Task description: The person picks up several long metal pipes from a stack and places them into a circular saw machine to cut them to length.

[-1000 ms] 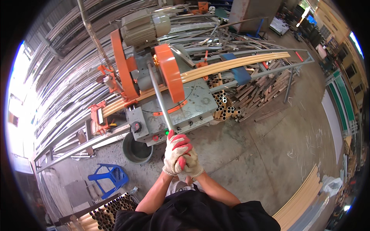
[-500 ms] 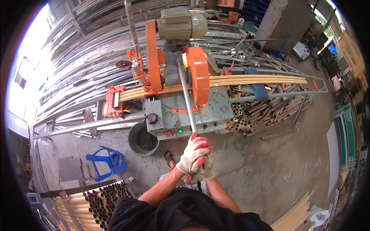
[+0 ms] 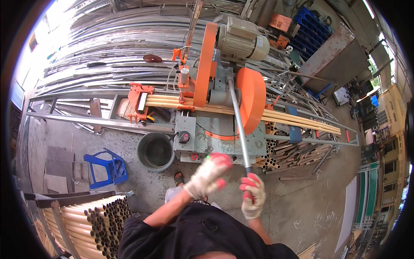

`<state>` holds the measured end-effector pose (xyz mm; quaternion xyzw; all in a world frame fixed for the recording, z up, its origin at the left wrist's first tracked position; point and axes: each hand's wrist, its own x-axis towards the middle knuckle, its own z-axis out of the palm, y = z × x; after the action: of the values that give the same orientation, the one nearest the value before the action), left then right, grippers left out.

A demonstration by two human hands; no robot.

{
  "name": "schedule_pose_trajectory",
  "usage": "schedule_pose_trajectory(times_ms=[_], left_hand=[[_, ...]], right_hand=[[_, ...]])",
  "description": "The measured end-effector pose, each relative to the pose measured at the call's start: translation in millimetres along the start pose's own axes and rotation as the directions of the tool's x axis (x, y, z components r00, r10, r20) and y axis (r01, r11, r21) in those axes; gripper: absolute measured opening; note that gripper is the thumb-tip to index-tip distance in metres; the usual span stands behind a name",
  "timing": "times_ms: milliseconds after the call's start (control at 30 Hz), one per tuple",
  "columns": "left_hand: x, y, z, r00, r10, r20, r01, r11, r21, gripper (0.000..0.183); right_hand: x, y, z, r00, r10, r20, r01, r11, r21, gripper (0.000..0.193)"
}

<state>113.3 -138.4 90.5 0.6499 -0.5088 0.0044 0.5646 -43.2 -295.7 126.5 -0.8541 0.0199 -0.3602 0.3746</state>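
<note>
Both my hands wear white work gloves with red fingertips. My right hand (image 3: pixel 252 197) is closed around the dark end of the long metal lever (image 3: pixel 239 125) of a cut-off saw. My left hand (image 3: pixel 206 176), blurred by motion, is off the lever, thumb apart from the fingers, and nothing shows in it. It is close to the green and red buttons on the front of the saw's grey base (image 3: pixel 254 142). Several tan tubes (image 3: pixel 297 120) lie across the saw, running under its orange blade guard (image 3: pixel 252 99). An orange clamp (image 3: pixel 140 102) sits at their left end.
A grey bucket (image 3: pixel 156 151) and a blue plastic stool (image 3: pixel 105 167) stand on the floor at left. Stacked tan tubes (image 3: pixel 73 220) fill a rack at lower left. Long metal bars (image 3: pixel 108 52) are piled behind the saw; short offcuts (image 3: pixel 297 154) lie to its right.
My left hand has let go of the lever and moved left toward the buttons. The right hand still holds the lever, now farther right in view. The sparks at the blade are gone.
</note>
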Motion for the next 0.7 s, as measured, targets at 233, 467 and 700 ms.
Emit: schedule_pose_trajectory(times_ms=[233, 467, 700], left_hand=[[-51.0, -212.8, -118.2, 0.833, -0.466, -0.296, 0.552, 0.731, 0.401, 0.051], [8.1, -360.3, -181.0, 0.806, -0.577, -0.135, 0.423, 0.400, 0.813, 0.065], [30.8, -424.0, -182.7, 0.696, -0.716, 0.054, 0.254, 0.316, 0.914, 0.070]], right_hand=[[207.2, -27.8, -7.7, 0.879, -0.228, -0.419, 0.328, 0.927, 0.184, 0.033], [473.4, -48.9, -46.7, 0.905, -0.132, -0.405, 0.234, 0.949, 0.213, 0.040], [513.7, -27.3, -40.9, 0.949, 0.006, -0.315, 0.057, 0.981, 0.188, 0.028]])
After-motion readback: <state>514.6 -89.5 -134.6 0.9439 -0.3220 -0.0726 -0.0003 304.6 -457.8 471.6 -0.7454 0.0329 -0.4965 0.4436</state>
